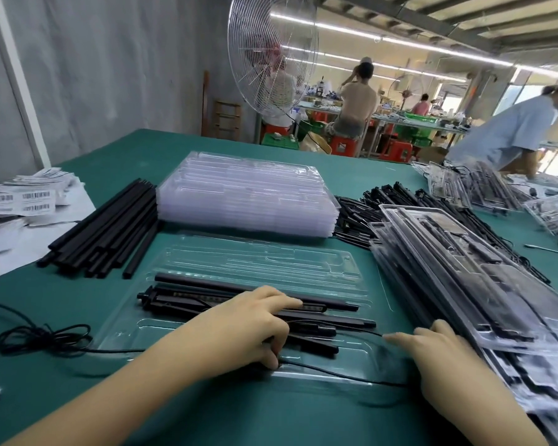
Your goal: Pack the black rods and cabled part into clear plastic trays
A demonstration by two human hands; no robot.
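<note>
An open clear plastic tray (248,265) lies on the green table in front of me. Black rods (226,286) and the cabled part (165,300) lie across its near half. My left hand (239,326) rests on these parts, its fingers stretched over them and its thumb pinching the thin black cable (335,375) at the tray's near edge. The cable's loose end is coiled (42,339) on the table to the left. My right hand (438,362) lies flat on the tray's right end, fingers straight and pointing left, touching the cable.
A stack of empty clear trays (248,194) stands behind the open one. Loose black rods (103,226) lie to its left, barcode labels (26,197) further left. Filled trays (464,278) are piled at the right, more black parts (355,217) behind. A person (509,130) bends over the table's far right.
</note>
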